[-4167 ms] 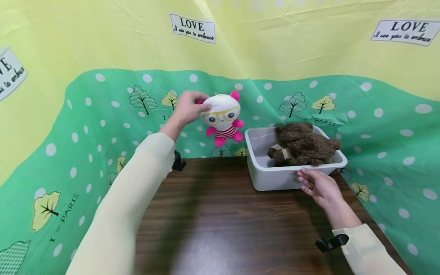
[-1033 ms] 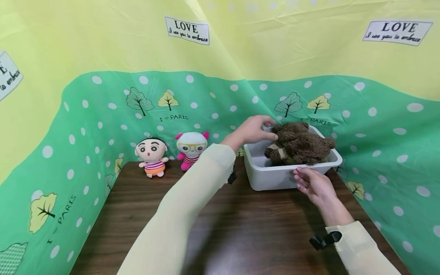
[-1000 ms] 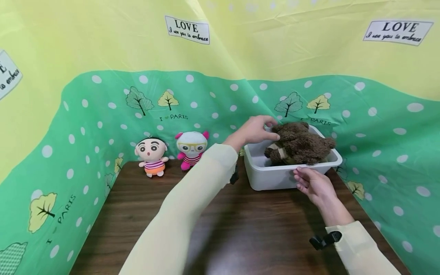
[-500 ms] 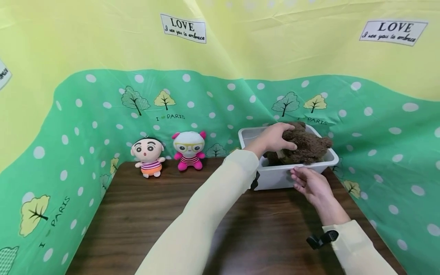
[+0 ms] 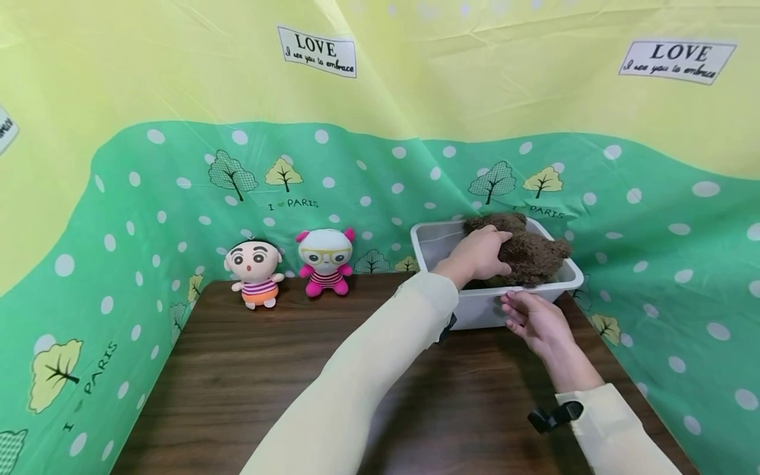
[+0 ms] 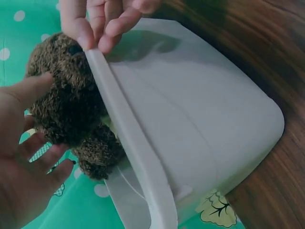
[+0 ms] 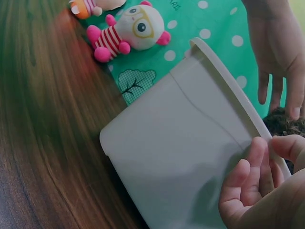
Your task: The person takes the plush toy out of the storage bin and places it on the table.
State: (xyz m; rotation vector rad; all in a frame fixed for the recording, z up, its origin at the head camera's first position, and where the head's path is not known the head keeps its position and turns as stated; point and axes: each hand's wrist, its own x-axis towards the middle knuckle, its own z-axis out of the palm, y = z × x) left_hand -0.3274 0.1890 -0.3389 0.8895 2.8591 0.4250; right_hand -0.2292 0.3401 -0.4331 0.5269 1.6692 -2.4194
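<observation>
Left hand [image 5: 482, 256] now over the brown plush [image 5: 537, 258]
Slid across in the last second, fingers loosely spread, not gripping. Right hand [image 5: 543, 328] pinches the grey bin [image 5: 489, 292] by its edge. Plush still sits inside, so I'd say it's only being reached for.

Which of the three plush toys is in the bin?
The brown toy: it lies in the grey bin, by the left hand, while the pink-eared toy and orange-shorts toy sit on the table.

The left hand [image 5: 479, 254] and bin [image 5: 483, 309] hide part of the brown toy [image 5: 534, 257] — the right wrist view cuts off the doll [image 7: 87, 8].
</observation>
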